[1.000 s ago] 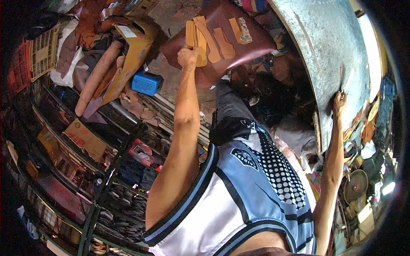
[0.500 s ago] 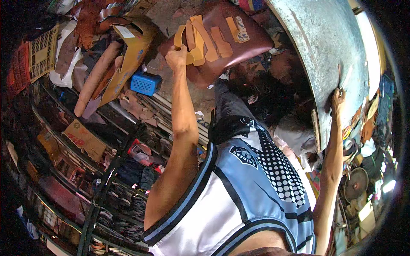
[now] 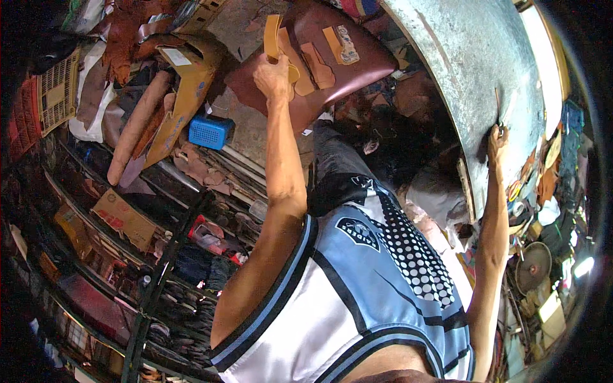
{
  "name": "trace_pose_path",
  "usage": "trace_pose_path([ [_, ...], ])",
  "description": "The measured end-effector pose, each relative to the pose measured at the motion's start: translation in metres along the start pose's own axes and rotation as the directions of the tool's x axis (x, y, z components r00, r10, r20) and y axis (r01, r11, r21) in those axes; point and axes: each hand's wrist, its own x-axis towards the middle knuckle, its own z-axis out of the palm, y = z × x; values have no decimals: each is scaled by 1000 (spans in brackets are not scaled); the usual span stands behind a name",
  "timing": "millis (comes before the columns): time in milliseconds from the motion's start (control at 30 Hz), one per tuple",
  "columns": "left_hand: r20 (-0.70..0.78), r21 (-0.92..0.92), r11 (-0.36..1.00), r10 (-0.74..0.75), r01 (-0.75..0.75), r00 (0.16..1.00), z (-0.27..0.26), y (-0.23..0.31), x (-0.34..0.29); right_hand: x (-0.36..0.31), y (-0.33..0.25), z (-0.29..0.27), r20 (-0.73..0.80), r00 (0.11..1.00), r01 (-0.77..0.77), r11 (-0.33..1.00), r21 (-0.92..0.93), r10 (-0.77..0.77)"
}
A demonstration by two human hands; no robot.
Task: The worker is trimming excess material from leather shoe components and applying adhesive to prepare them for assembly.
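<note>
My left hand (image 3: pixel 273 78) is closed round tan leather pieces (image 3: pixel 272 37); a strip stands up above the fingers and a rounded end shows beside them. It is over a maroon padded seat (image 3: pixel 373 60). On the seat lie a long tan cut piece (image 3: pixel 297 60), a browner shaped piece (image 3: pixel 317 65) and a tan strip beside a marked scrap of card (image 3: pixel 347 46). Out to the right, my right hand (image 3: pixel 498 145) grips what look like scissors (image 3: pixel 507 110), blades spread, over a grey metal-topped table (image 3: pixel 469 54). The fingers partly hide their handles.
Left of the seat are a blue plastic basket (image 3: pixel 209 132) and a cardboard box (image 3: pixel 182 96) with rolled leather (image 3: pixel 140 127). Crates (image 3: pixel 57 89) stand farther left. Dark shelving (image 3: pixel 143 293) fills the lower left. A round fan-like disc (image 3: pixel 532 268) sits at the right.
My left hand has gathered tan strips off the seat, and fewer pieces lie there now. One strip now points up from the fist. My right hand stays at the scissors; the view has shifted slightly.
</note>
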Motion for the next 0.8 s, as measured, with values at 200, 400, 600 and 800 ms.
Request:
trace_pose_path([
  [200, -5, 78, 993, 93, -92, 996, 45, -16, -2, 4, -18, -6, -128, 932, 285, 904, -319, -339],
  [400, 120, 413, 908, 15, -63, 993, 22, -69, -21, -1, -58, -26, 32, 999, 27, 977, -213, -20],
  [600, 250, 570, 816, -63, -94, 966, 17, -91, -24, 3, -104, -48, 229, 969, -74, 993, -97, 94],
  [800, 385, 269, 963, -87, -22, 919, 19, -80, 4, -2, -11, -1, 157, 980, 164, 946, -279, -123],
])
